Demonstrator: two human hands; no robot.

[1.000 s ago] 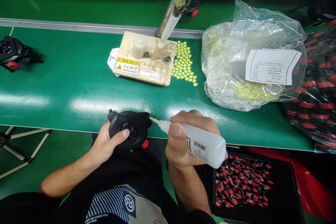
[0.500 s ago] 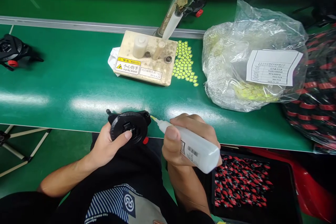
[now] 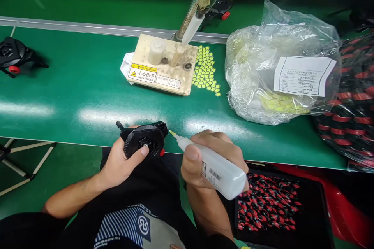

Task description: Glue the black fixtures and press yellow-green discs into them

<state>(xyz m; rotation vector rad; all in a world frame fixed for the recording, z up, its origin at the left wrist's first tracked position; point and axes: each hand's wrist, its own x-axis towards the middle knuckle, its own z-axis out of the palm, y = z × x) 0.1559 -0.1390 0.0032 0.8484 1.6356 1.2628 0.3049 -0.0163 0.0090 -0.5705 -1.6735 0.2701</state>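
Note:
My left hand [image 3: 124, 163] is closed around a black round device [image 3: 143, 140] with a graduated dial and a red knob, thumb pressed on the fitting at its middle. The device is held over the bench's front edge. In my right hand [image 3: 214, 159] is a white translucent squeeze bottle [image 3: 223, 173] with a barcode label, tilted so its thin yellowish nozzle points left. The nozzle tip sits just right of the device's small end lug, with a slight gap between them. My fingers hide part of the device's underside.
On the green bench [image 3: 73, 97] stands a beige fixture block [image 3: 163, 64] with warning labels, beside many yellow-green discs [image 3: 206, 70]. Right of these lies a clear plastic bag [image 3: 251, 66]. A black tray [image 3: 312, 210] holds red-and-black parts. Another black device [image 3: 14, 56] is at left.
The bottle in my right hand has drawn back slightly right and down, so its nozzle tip is farther from the lug. The device in my left hand has tilted a little. A device behind the post moved right.

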